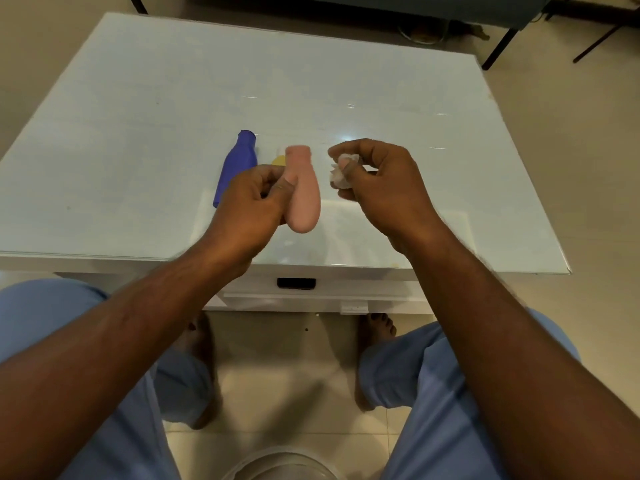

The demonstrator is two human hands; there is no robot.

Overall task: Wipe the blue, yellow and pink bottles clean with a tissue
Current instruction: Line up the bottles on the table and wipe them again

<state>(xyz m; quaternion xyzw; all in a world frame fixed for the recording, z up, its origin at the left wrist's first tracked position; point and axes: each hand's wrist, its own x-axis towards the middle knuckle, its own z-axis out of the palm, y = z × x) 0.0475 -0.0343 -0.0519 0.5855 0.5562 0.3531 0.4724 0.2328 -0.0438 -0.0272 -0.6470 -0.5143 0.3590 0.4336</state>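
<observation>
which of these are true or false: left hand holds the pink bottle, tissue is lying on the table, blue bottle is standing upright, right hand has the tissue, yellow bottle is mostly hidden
1. The left hand holds the pink bottle. True.
2. The tissue is lying on the table. False: it is bunched in the fingers, raised above the table.
3. The blue bottle stands upright. False: it lies on its side on the table.
4. The right hand has the tissue. True.
5. The yellow bottle is mostly hidden. True: only a small part shows between the blue and pink bottles.
</observation>
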